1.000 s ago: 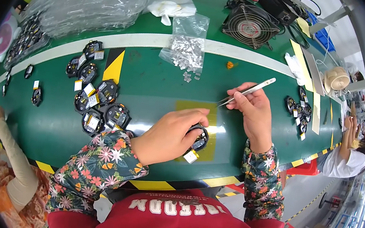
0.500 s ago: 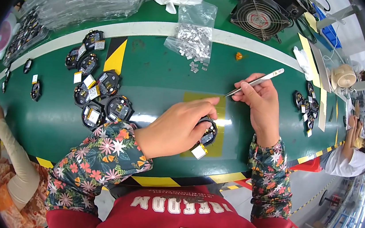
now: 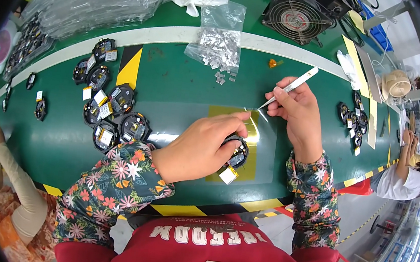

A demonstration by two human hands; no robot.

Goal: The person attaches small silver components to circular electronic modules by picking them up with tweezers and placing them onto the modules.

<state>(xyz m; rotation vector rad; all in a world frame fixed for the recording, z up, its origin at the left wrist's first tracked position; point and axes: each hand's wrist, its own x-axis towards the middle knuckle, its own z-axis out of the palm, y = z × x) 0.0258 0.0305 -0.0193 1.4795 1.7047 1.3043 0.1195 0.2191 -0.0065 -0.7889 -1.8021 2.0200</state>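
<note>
My left hand (image 3: 201, 143) curls over the yellow film sheet (image 3: 245, 173), its thumb and fingers on a round black device housing (image 3: 238, 157) with a circuit board inside. A small white battery pouch with a yellow edge (image 3: 228, 175) lies beside that housing, at its near side. In my right hand (image 3: 299, 109) is a pair of metal tweezers (image 3: 292, 85), slanting down to the left. Their tips touch or hover over the far right corner of the yellow film, where a thin bright streak (image 3: 263, 115) shows; I cannot tell whether it is a lifted edge or glare.
Several black housings with batteries (image 3: 123, 99) cluster on the left; more (image 3: 358, 123) lie far right. A plastic bag of small silvery pieces (image 3: 220, 42) lies open at the back, near an orange bit (image 3: 273, 63) and a black fan (image 3: 298, 17). Other people work at both sides.
The tweezers have tipped a little and bright streaks now show by their tips at the film's corner. The left hand stays on the housing. The whole view has shifted slightly.
</note>
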